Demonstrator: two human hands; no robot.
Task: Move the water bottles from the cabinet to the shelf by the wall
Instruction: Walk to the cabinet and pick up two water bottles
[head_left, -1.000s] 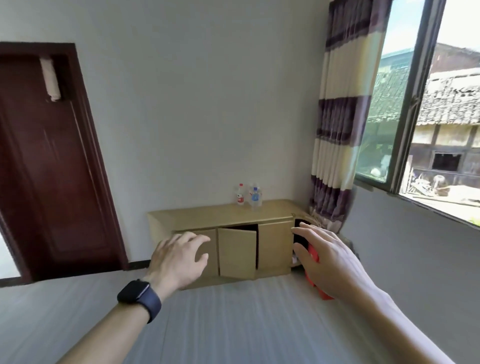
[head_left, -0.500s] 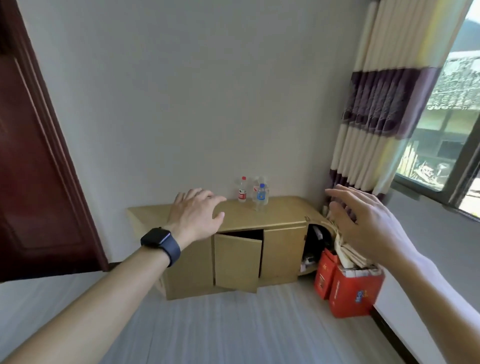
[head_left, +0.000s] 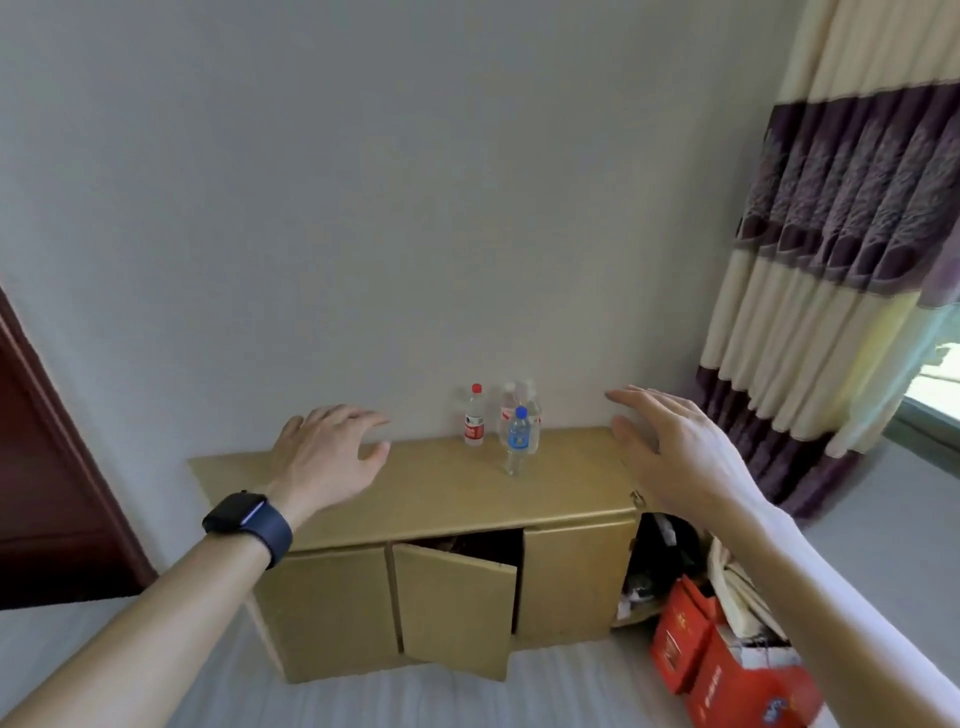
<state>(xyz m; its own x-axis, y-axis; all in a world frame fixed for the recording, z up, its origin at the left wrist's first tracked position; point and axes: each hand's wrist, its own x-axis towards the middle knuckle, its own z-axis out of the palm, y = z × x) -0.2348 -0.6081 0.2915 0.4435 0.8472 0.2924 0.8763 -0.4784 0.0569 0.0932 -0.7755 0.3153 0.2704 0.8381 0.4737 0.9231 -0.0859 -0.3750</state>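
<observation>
Several clear water bottles stand upright on top of a low tan cabinet (head_left: 431, 499) against the wall. A red-capped bottle (head_left: 474, 415) is on the left of the group, a blue-capped bottle (head_left: 517, 436) is in front, and others stand behind it. My left hand (head_left: 327, 457), with a dark watch on the wrist, hovers open over the cabinet's left part. My right hand (head_left: 675, 447) is open, fingers spread, to the right of the bottles. Neither hand touches a bottle.
The cabinet's middle door (head_left: 452, 608) hangs ajar. Red boxes (head_left: 727, 675) with papers sit on the floor at the cabinet's right end. A striped curtain (head_left: 852, 234) hangs at the right, and a dark wooden door (head_left: 47, 493) is at the left.
The view has closed in on the cabinet and tilted down. Both hands have risen and spread to either side of the bottles.
</observation>
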